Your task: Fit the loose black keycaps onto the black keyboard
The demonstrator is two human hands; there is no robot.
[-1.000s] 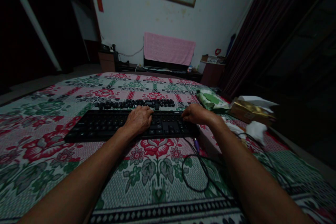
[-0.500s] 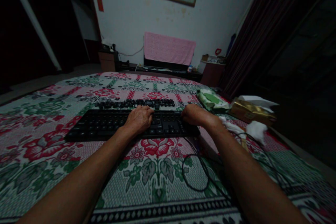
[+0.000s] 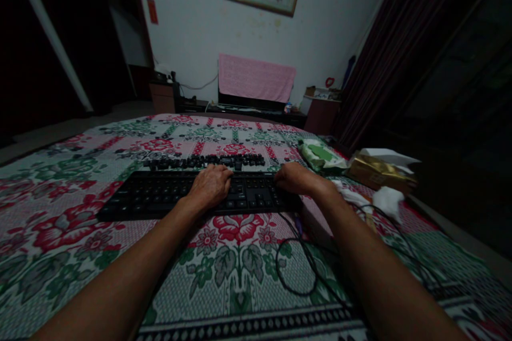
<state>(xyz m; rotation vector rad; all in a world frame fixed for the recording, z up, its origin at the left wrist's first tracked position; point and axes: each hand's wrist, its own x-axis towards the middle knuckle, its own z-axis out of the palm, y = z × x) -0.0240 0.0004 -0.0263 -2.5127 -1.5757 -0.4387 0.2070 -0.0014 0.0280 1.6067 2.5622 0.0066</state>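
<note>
A black keyboard [image 3: 148, 192] lies on the patterned bedcover [image 3: 240, 266]. My left hand [image 3: 212, 184] rests palm down across its middle, fingers lying over the keys towards the far edge. At the right end, my right hand [image 3: 292, 177] is bent down over the number pad with its fingertips drawn together. Whatever those fingertips hold, if anything, is hidden from view. Just behind the keyboard runs an uneven row of small black pieces that look like loose keycaps [image 3: 200, 161]. A black cable [image 3: 280, 272] loops on the cover in front.
On the right lie a green and white packet [image 3: 322, 154], a gold tissue box [image 3: 380, 173] and crumpled white tissue [image 3: 389, 201]. Past the bed, a pink cloth [image 3: 256, 77] drapes over a dark screen, between a left cabinet [image 3: 163, 97] and a right one [image 3: 322, 112].
The camera view has tilted up slightly, so everything sits a little lower. Both hands keep nearly the same places on the keyboard.
</note>
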